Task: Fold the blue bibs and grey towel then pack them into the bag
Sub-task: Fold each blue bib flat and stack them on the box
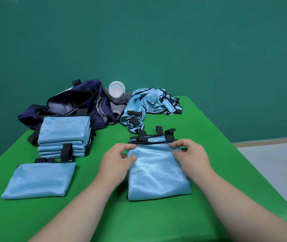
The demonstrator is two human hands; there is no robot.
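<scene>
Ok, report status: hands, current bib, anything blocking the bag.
Left hand and right hand pinch the folded bib at its far corners. Bag open. Stack of folded bibs sits in front of it.

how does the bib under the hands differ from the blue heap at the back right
The bib under the hands is folded into a flat rectangle; the blue heap lies crumpled and unfolded. The bib is pinched at its top corners by the left hand and right hand; the heap lies untouched, farther back beside the grey towel. Both are shiny light blue with black trim.
</scene>
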